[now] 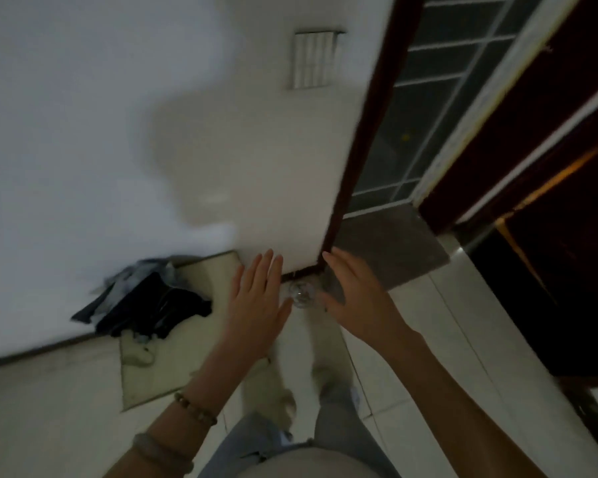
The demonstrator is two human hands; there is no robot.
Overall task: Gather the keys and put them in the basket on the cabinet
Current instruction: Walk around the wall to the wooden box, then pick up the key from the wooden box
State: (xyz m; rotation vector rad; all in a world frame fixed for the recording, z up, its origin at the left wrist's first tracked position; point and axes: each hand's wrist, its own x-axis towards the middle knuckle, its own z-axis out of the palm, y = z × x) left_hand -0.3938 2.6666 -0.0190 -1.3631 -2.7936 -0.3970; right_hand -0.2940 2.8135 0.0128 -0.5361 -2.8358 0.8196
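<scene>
Both hands are spread open and hold nothing: the left hand [259, 298] and right hand [356, 298] reach forward and down, flanking a small shiny, blurred object [301, 294] on the pale tiled floor [463, 339] by the door frame [363, 132]. Whether it is the keys I cannot tell; no basket or cabinet shows. Dark clothes [145, 305] lie left against the white wall [83, 132]

Two hands [259, 298] [356, 298], one clothes pile [142, 301], one wall vent [313, 58], two bracelets [195, 407] [163, 446].
</scene>
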